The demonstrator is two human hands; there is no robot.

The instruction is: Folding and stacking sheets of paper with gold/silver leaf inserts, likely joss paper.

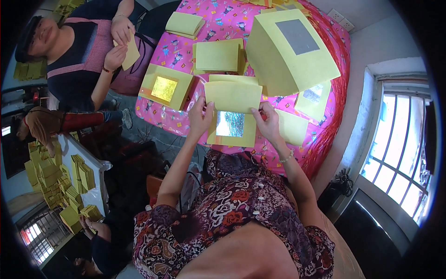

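Observation:
My left hand point(200, 115) pinches the left edge of a yellow paper sheet point(232, 96), fingers behind and thumb in front. At the sheet's lower right corner, my right hand point(268, 120) grips with thumb and fingers. The sheet is raised and tilted toward me. Just below it lies a yellow paper with a shiny silver foil square point(231, 124), its upper part hidden by the raised sheet. More yellow paper point(237, 79) shows behind the sheet. To the right, beside my right hand, rests a plain yellow sheet point(291, 127).
A pink patterned tablecloth point(174, 122) covers the table. A tall yellow paper stack point(267, 56) stands at the right; a gold-foil stack point(163, 88) sits left. Red strands point(338, 83) hang along the right edge. A co-worker's hands point(120, 46) hold yellow paper at upper left.

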